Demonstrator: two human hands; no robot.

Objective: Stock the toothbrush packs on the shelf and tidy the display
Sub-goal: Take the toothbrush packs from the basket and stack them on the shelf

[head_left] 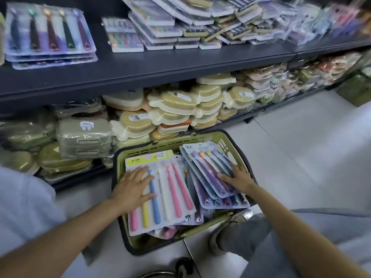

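Green slatted plastic basket (140, 151) on pale floor tiles, glossy flat toothbrush packs inside, left hand (133, 184) spread flat on pastel-brush pack (170, 187), right hand (240, 176) fingers extended on purple pack (208, 167)

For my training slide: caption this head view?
Both hands, left and right, rest on toothbrush packs in a green basket below stocked shelves.

Upper shelf (140, 65): bare board open between the left pack stack (50, 35) and middle stacks (160, 27). Lower shelf packed full. Basket (140, 149) open above.
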